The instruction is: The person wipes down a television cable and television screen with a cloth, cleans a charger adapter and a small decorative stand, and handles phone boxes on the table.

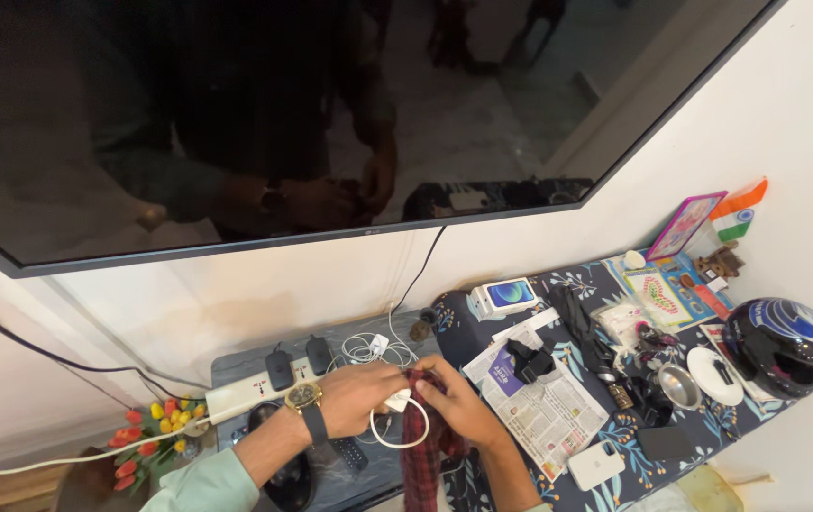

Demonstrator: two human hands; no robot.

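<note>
Two hands meeting over the table [520, 479] edge: left hand [361, 396] clamping a white charger block [397, 400], right hand [458, 398] pinching dark red cloth [425, 446] against it. Keeping the looped white cable [397, 438] slack below the hands, wiping gently.

White charger block [397, 399] with attached white cable [404, 438] sat between both hands, above the near edge of the dark shelf top. Block was small, boxy, mostly covered by fingers; only one pale face showed. Cable left the block and hung in a single open loop below the hands, curving down and back up. Dark red checked cloth [428, 446] lay bunched against the block on its right side, touching it, and draped downward over the shelf edge in a long narrow fold. Whether the cloth wrapped around the block could not be determined.
</note>
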